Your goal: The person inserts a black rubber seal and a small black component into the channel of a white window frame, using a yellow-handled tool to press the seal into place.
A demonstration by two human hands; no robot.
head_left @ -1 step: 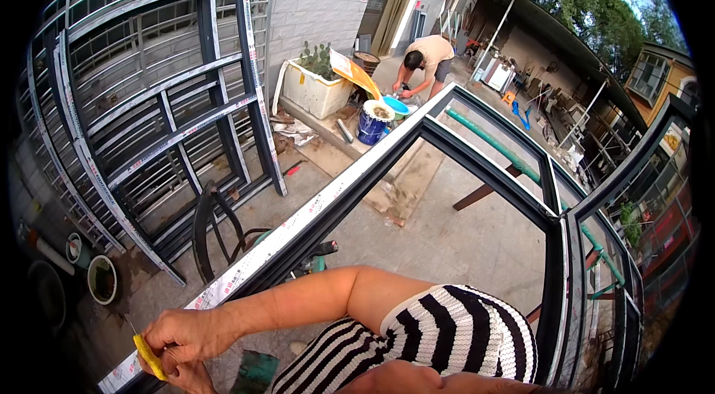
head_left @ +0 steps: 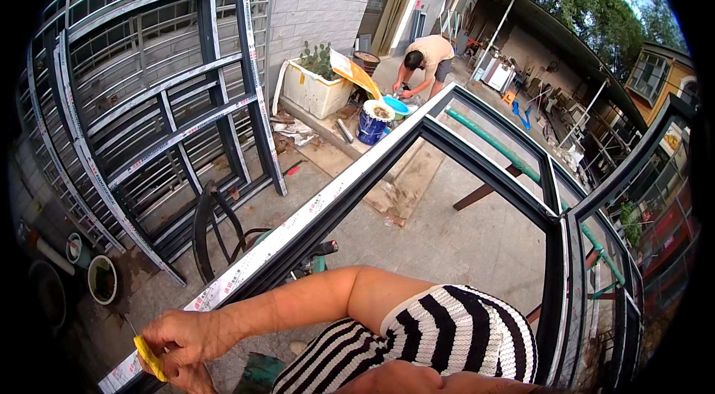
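head view: yellow-handled tool [head_left: 151, 359], thin shaft toward eleven, down between seven and eight o'clock by the white-filmed frame [head_left: 298, 224]; right hand [head_left: 185, 334] clamped on it, forearm [head_left: 290, 297] stretched across, left hand [head_left: 194, 377] close beneath, grip unclear.

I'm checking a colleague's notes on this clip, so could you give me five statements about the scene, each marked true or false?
1. The right hand holds a yellow tool. True.
2. The co-worker stands upright. False: the co-worker is bent over near a blue basin.
3. A cactus grows in a white planter. True.
4. The sleeve is plain red. False: the sleeve has black and white stripes.
5. A dark blue bucket stands near the planter. True.
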